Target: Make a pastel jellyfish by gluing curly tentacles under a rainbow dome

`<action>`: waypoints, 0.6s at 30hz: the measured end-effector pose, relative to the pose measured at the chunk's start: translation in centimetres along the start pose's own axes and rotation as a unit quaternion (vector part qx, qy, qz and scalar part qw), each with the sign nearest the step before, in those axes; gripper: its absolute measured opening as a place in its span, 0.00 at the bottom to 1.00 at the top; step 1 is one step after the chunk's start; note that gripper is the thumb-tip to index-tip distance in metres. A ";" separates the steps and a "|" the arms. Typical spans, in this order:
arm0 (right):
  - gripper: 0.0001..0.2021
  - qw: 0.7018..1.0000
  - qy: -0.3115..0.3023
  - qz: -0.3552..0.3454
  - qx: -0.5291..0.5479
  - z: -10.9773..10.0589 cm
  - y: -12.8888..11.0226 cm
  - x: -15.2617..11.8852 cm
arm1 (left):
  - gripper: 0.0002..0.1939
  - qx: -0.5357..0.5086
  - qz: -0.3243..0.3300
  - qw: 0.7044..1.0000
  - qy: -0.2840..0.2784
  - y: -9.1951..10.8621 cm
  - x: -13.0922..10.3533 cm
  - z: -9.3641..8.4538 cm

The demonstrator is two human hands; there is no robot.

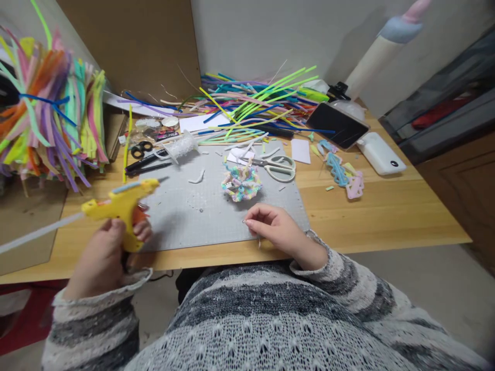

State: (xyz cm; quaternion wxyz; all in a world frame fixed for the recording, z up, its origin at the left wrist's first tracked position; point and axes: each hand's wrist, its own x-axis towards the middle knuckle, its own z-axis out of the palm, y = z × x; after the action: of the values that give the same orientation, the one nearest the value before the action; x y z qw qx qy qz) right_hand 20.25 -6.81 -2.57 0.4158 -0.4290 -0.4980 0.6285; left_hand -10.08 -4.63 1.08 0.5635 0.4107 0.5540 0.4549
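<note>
My left hand (pixel 102 252) is wrapped round the handle of a yellow glue gun (pixel 121 206), held over the left edge of the grey cutting mat (pixel 185 216). The gun's nozzle points right and a white glue stick (pixel 42 232) sticks out of its back. At the mat's front right, my right hand (pixel 270 226) pinches a tiny item at the fingertips, too small to name, with a thin strand hanging below. Just beyond it sits a round pastel pipe-cleaner piece (pixel 242 183). A small ring (pixel 201 210) and a bent white piece (pixel 197 176) lie on the mat.
White-handled scissors (pixel 280 167), a spool (pixel 181 147) and black-handled scissors (pixel 142 149) lie behind. Loose pipe cleaners (pixel 255 103) pile along the wall; a large bundle (pixel 50 113) stands left. A phone (pixel 338 124), white device (pixel 382 153) and pastel pieces (pixel 337 169) are right.
</note>
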 end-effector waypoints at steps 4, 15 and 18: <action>0.07 0.999 0.042 -0.023 0.016 0.4 -0.1 0.4 | 0.24 -0.012 -0.036 0.993 -0.113 -2.6 -1.3 2.5; 0.04 0.990 0.104 -0.098 0.014 0.7 0.6 0.2 | 0.26 -0.017 -0.006 0.981 -0.191 -6.2 -1.0 6.9; 0.03 0.988 0.113 -0.108 -0.014 0.7 0.8 -0.1 | 0.28 0.008 -0.003 0.981 -0.195 -6.9 -1.1 6.3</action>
State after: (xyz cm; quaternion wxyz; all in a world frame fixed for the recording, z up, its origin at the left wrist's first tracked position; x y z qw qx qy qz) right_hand 19.55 -7.21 -3.28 0.5285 -0.4466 -0.5005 0.5203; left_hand -3.33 -7.18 -4.95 0.6586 0.4942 0.4388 0.3598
